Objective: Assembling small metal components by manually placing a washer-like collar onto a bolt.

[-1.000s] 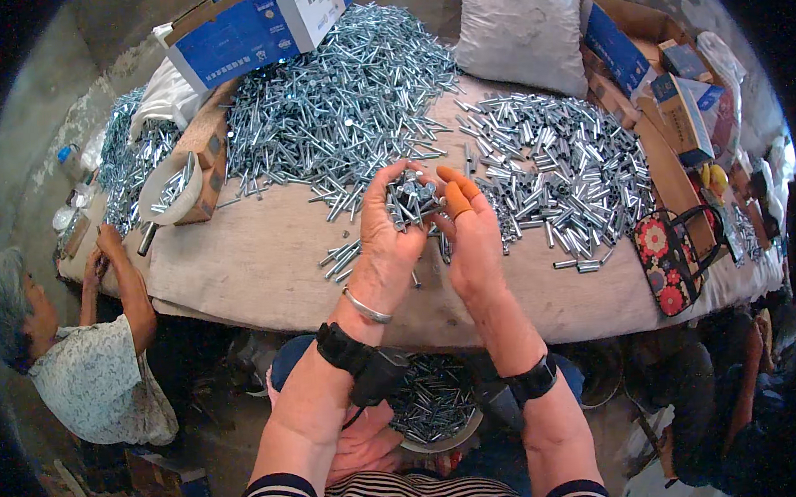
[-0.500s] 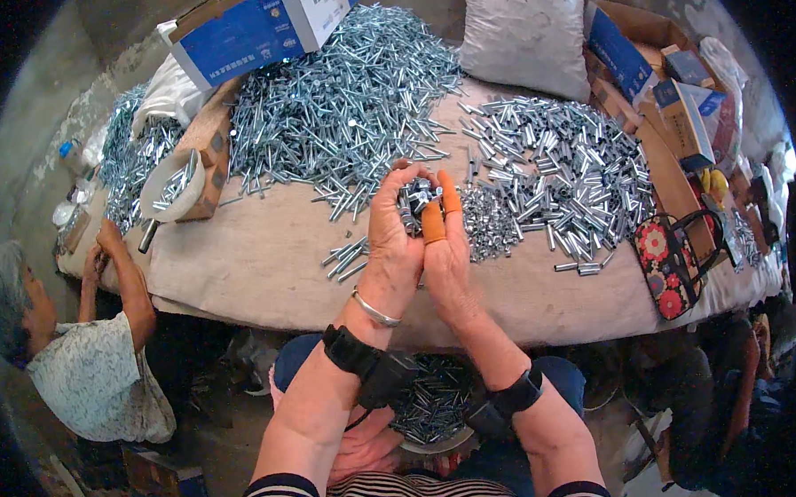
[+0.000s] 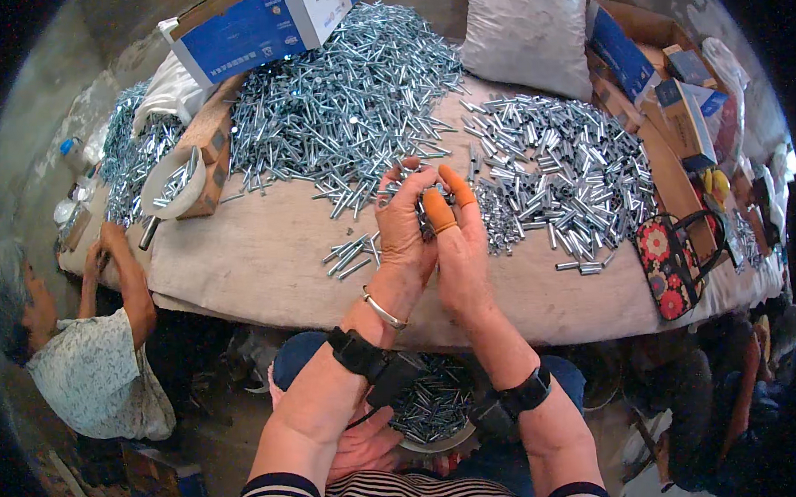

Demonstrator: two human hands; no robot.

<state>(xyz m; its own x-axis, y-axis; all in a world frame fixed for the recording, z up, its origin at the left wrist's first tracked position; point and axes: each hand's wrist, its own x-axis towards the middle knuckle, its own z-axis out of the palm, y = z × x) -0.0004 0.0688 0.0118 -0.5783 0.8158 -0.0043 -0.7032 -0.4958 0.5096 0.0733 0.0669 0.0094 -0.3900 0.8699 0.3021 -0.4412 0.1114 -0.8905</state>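
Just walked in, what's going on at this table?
The person's left hand and right hand are cupped together over the table, holding small metal parts, mostly hidden. Beyond lie a heap of thin metal rods and, to the right, a pile of metal tubes. A co-worker is at the left.

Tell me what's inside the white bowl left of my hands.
Several shiny metal pieces show inside the white bowl; anything beneath them is covered, so I can't tell.

Cupped above the desk [image 3: 247, 246]

The left hand [image 3: 403, 222] and right hand [image 3: 461, 250] meet around small metal parts [image 3: 426, 222], two right fingers [image 3: 458, 185] wearing orange covers [image 3: 439, 210]. Beyond lie a pile of bolt-like pieces [image 3: 339, 109] and a heap of short tubes [image 3: 572, 170]; a co-worker [image 3: 102, 381] sits at left.
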